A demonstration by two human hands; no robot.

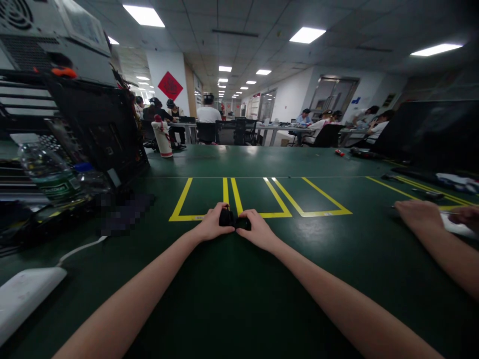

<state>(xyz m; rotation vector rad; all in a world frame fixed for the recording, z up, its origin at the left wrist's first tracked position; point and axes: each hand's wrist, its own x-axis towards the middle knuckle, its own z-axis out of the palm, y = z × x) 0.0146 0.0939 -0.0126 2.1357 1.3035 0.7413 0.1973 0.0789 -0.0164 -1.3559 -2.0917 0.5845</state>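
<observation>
My left hand (212, 224) is closed around a small black blocky object (226, 217), thumb below and fingers on top. Close beside it, my right hand (259, 230) grips a second small black piece (243, 223) that looks rounded. The two pieces are side by side, touching or nearly so; their exact kind is too small and dark to make out. Both hands are low over the green table (239, 289), at the near edge of the yellow tape outlines (277, 215).
At left stand a black computer case (101, 129), a water bottle (48, 169) and a white power strip (32, 294). A white and red cylinder (162, 138) stands farther back. Another person's hand (421, 215) works at right, near dark tools (428, 194).
</observation>
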